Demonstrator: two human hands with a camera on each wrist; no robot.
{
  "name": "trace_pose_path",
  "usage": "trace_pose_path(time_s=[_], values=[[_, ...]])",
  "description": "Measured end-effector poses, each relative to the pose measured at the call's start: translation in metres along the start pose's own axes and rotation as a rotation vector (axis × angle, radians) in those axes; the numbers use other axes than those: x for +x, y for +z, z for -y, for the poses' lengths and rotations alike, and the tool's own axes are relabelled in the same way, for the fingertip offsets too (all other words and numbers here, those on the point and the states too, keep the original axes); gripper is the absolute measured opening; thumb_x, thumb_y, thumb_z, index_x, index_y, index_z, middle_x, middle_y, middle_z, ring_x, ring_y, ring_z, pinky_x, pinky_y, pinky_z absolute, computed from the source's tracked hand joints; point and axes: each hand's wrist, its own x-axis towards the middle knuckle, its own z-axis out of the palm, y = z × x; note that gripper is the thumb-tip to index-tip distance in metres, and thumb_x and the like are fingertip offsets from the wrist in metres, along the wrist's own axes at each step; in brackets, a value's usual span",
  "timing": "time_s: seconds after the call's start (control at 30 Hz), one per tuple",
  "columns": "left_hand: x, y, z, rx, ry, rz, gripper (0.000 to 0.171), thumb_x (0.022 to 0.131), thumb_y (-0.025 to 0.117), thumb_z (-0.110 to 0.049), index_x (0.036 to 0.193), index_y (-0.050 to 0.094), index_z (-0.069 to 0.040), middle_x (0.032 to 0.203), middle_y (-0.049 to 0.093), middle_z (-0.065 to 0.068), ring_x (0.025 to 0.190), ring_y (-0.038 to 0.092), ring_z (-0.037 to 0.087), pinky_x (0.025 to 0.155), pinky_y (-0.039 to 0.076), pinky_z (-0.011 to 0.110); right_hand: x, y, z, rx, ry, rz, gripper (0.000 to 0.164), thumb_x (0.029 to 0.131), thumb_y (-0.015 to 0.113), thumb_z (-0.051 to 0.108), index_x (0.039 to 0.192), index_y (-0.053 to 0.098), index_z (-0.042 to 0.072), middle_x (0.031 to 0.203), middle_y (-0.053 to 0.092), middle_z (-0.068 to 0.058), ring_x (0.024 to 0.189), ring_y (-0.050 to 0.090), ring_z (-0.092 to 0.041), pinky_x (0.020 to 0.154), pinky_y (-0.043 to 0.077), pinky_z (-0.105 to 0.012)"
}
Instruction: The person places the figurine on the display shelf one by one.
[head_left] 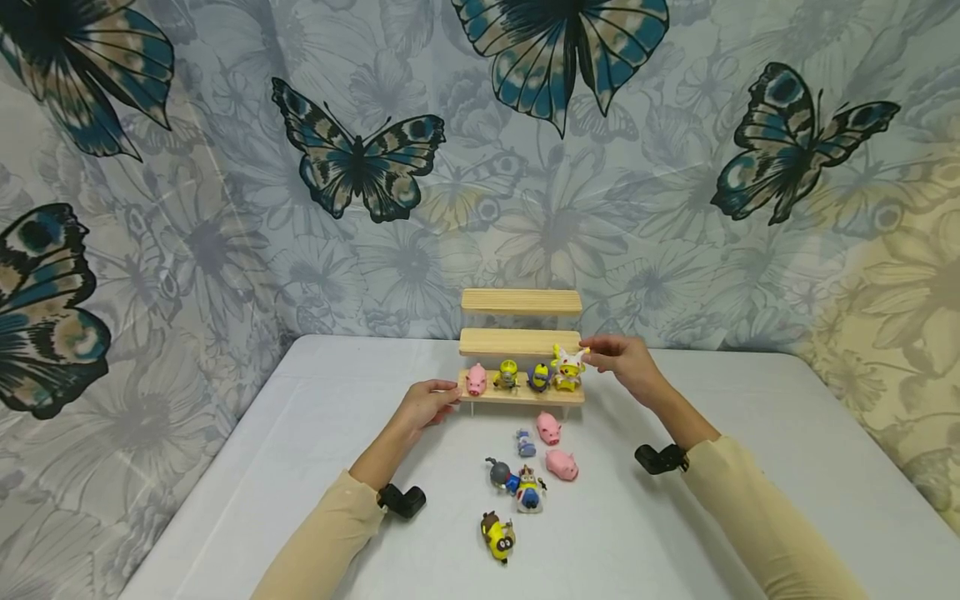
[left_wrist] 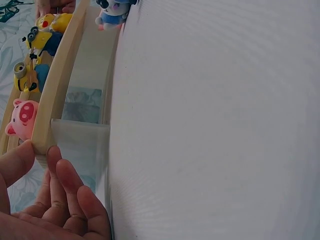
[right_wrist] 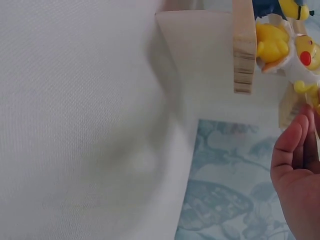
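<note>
A three-tier wooden display stand (head_left: pixel 521 341) rises at the back of the table. My left hand (head_left: pixel 424 406) grips the left end of its lowest shelf (left_wrist: pixel 59 80), thumb above and fingers below. Along that shelf stand a pink pig figurine (head_left: pixel 476 380), two Minion figurines (head_left: pixel 507 374) (head_left: pixel 539 378) and, at the right end, a Pikachu figurine (head_left: pixel 567 372) in a white hooded costume. My right hand (head_left: pixel 628 365) pinches the costume's yellow-tipped ear; in the right wrist view the fingertips (right_wrist: pixel 296 131) partly hide behind one another.
In front of the stand lie two pink pigs (head_left: pixel 549 428) (head_left: pixel 562 465), a small blue-and-white figurine (head_left: pixel 525 443), a grey-headed figurine (head_left: pixel 501 475), a figurine in a white robe (head_left: pixel 529 490) and a yellow-and-brown Minion (head_left: pixel 497 536). Butterfly-print cloth (head_left: pixel 420 267) hangs behind the white table (head_left: pixel 337 367).
</note>
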Motion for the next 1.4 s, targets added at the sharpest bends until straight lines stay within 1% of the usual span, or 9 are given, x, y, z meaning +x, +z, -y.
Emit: trace_pose_path(time_s=[0.13, 0.27, 0.37, 0.5, 0.67, 0.8, 1.07, 1.23, 1.4], values=[[0.001, 0.0, 0.001, 0.006, -0.005, -0.006, 0.032, 0.093, 0.067, -0.025, 0.119, 0.065, -0.007, 0.093, 0.073, 0.002, 0.072, 0.059, 0.009, 0.063, 0.045, 0.022, -0.002, -0.003, 0.003, -0.047, 0.035, -0.063, 0.046, 0.096, 0.062, 0.027, 0.132, 0.056, -0.001, 0.108, 0.061, 0.0, 0.092, 0.057, -0.015, 0.075, 0.052, -0.026], [0.003, 0.0, 0.001, 0.006, -0.004, -0.004, 0.032, 0.092, 0.067, -0.024, 0.119, 0.065, -0.006, 0.093, 0.073, 0.002, 0.072, 0.058, 0.009, 0.063, 0.044, 0.022, -0.008, -0.011, 0.013, -0.106, 0.062, -0.189, 0.049, 0.098, 0.059, 0.032, 0.136, 0.052, 0.001, 0.114, 0.056, -0.008, 0.089, 0.052, -0.007, 0.07, 0.049, -0.019], [0.003, 0.0, 0.001, -0.005, -0.005, -0.002, 0.031, 0.092, 0.067, -0.023, 0.118, 0.065, -0.006, 0.09, 0.073, 0.001, 0.07, 0.058, 0.009, 0.062, 0.044, 0.022, -0.014, -0.018, 0.026, -0.14, 0.029, -0.237, 0.045, 0.099, 0.057, 0.031, 0.132, 0.055, 0.0, 0.114, 0.057, -0.01, 0.088, 0.051, -0.005, 0.07, 0.047, -0.018], [0.003, -0.001, 0.0, -0.02, 0.004, -0.001, 0.03, 0.092, 0.067, -0.022, 0.116, 0.066, -0.005, 0.087, 0.072, 0.0, 0.069, 0.058, 0.008, 0.061, 0.043, 0.022, -0.023, -0.022, 0.044, -0.226, -0.067, -0.223, 0.036, 0.099, 0.057, 0.029, 0.121, 0.063, 0.002, 0.109, 0.062, -0.012, 0.085, 0.053, -0.006, 0.069, 0.047, -0.02], [0.002, -0.002, -0.001, -0.019, 0.021, -0.004, 0.03, 0.092, 0.067, -0.021, 0.116, 0.065, -0.004, 0.085, 0.072, 0.0, 0.067, 0.058, 0.007, 0.06, 0.043, 0.022, -0.038, -0.018, 0.063, -0.36, -0.215, -0.154, 0.025, 0.097, 0.061, 0.022, 0.109, 0.069, 0.002, 0.103, 0.068, -0.014, 0.082, 0.056, -0.006, 0.068, 0.048, -0.022], [0.003, -0.001, -0.001, -0.017, 0.014, 0.004, 0.031, 0.092, 0.067, -0.022, 0.118, 0.065, -0.004, 0.087, 0.072, 0.0, 0.067, 0.057, 0.007, 0.06, 0.043, 0.021, -0.05, -0.016, 0.073, -0.437, -0.276, -0.064, 0.017, 0.095, 0.064, 0.016, 0.104, 0.071, 0.004, 0.098, 0.067, -0.01, 0.083, 0.055, -0.008, 0.071, 0.048, -0.022], [0.002, -0.002, 0.001, -0.015, 0.003, 0.0, 0.031, 0.092, 0.067, -0.023, 0.118, 0.066, -0.005, 0.089, 0.073, 0.001, 0.069, 0.058, 0.007, 0.062, 0.044, 0.022, -0.067, -0.002, 0.074, -0.518, -0.313, 0.307, 0.017, 0.089, 0.07, 0.013, 0.105, 0.07, 0.007, 0.092, 0.066, 0.004, 0.079, 0.053, -0.006, 0.068, 0.047, -0.024], [0.003, -0.001, 0.0, -0.006, 0.007, -0.003, 0.032, 0.092, 0.067, -0.023, 0.119, 0.065, -0.006, 0.092, 0.073, 0.002, 0.069, 0.058, 0.008, 0.061, 0.044, 0.021, -0.07, 0.01, 0.063, -0.519, -0.301, 0.415, 0.018, 0.088, 0.071, 0.015, 0.106, 0.069, 0.01, 0.095, 0.066, 0.003, 0.082, 0.055, -0.007, 0.069, 0.047, -0.024], [0.002, -0.001, 0.0, -0.01, 0.008, -0.001, 0.031, 0.092, 0.067, -0.023, 0.118, 0.066, -0.006, 0.09, 0.073, 0.001, 0.069, 0.058, 0.008, 0.062, 0.044, 0.022, -0.07, 0.025, 0.049, -0.511, -0.279, 0.491, 0.02, 0.088, 0.071, 0.011, 0.108, 0.07, 0.008, 0.101, 0.067, -0.005, 0.091, 0.059, -0.019, 0.074, 0.049, -0.026]])
